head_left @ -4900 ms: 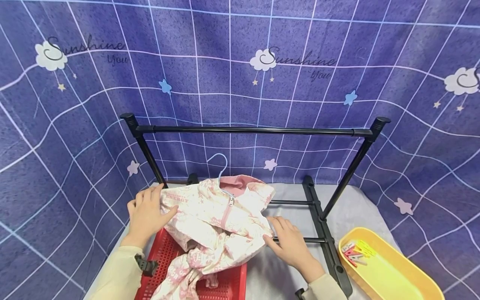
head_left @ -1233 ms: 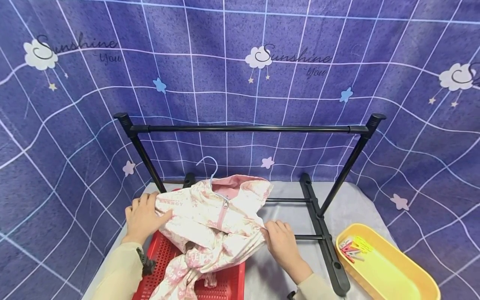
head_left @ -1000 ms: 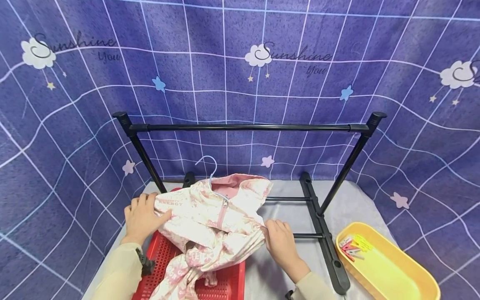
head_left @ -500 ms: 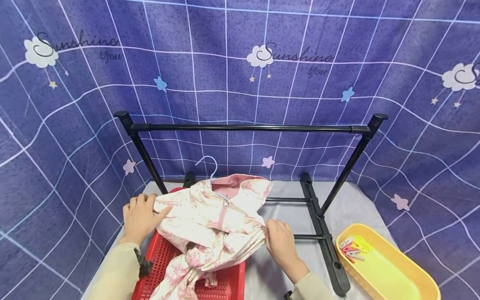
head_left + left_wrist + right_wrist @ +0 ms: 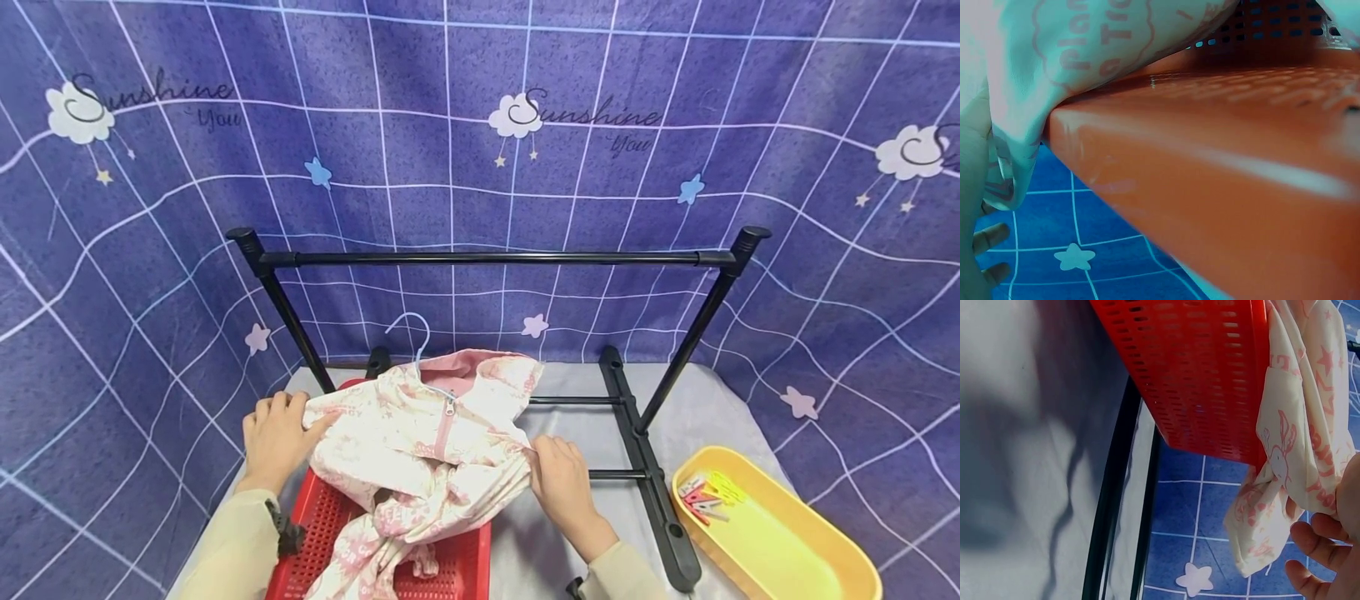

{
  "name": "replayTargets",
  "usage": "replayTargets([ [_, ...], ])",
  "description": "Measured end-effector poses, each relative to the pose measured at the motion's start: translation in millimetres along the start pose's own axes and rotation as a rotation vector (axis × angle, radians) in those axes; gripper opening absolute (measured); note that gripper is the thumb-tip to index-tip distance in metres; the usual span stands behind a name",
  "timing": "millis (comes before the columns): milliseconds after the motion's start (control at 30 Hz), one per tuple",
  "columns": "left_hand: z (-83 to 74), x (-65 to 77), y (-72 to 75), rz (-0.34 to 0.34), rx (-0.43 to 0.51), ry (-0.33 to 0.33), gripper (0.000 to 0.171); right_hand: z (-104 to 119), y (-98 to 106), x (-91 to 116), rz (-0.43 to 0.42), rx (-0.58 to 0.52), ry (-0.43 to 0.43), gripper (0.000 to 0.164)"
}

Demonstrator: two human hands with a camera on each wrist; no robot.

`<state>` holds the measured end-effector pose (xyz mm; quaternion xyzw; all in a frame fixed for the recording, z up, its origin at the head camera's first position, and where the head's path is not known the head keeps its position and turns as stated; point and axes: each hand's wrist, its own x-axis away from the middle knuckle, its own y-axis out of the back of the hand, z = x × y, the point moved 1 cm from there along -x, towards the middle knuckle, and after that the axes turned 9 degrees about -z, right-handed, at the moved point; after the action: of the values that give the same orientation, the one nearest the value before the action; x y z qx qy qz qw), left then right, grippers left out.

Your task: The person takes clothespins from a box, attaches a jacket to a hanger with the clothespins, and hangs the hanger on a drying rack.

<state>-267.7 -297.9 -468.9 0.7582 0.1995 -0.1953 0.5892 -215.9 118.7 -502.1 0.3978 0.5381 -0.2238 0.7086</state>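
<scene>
A white hooded jacket with pink print (image 5: 390, 442) lies over a red basket (image 5: 318, 521), its front zip facing up. The hook of a light blue hanger (image 5: 422, 333) sticks out of the neckline. On the left, my left hand (image 5: 273, 442) pinches one side of the jacket, thumb on top and fingers behind. My right hand (image 5: 562, 483) grips the opposite side with curled fingers. In the right wrist view, fingers (image 5: 1319, 550) show beside the bunched cloth. Whatever part of the hanger is inside the jacket is mostly hidden.
Behind the jacket stands a black rack with a crossbar (image 5: 480, 258) and floor feet (image 5: 652, 483). To the right, a yellow tray (image 5: 787, 542) holds several clothespins (image 5: 708, 497). A purple-blue grid curtain (image 5: 480, 167) surrounds the grey surface.
Since the oldest frame, my right hand's straighter fingers have curled onto the jacket's side. My left hand has shifted slightly left and down with the cloth. Over the last second, little has moved.
</scene>
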Motion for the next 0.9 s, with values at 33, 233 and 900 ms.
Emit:
replayTargets([
  [33,0.6,0.2,0.4,-0.001,0.0,0.001,0.071,0,0,0,-0.003,-0.001,0.003,0.015],
  [233,2.7,-0.3,4.0,-0.032,0.009,-0.008,0.066,-1,-1,0,0.008,-0.002,-0.016,0.015],
  [900,-0.3,-0.3,25.7,-0.129,0.073,-0.058,0.049,-5,3,-4,-0.003,-0.027,-0.047,0.012],
])
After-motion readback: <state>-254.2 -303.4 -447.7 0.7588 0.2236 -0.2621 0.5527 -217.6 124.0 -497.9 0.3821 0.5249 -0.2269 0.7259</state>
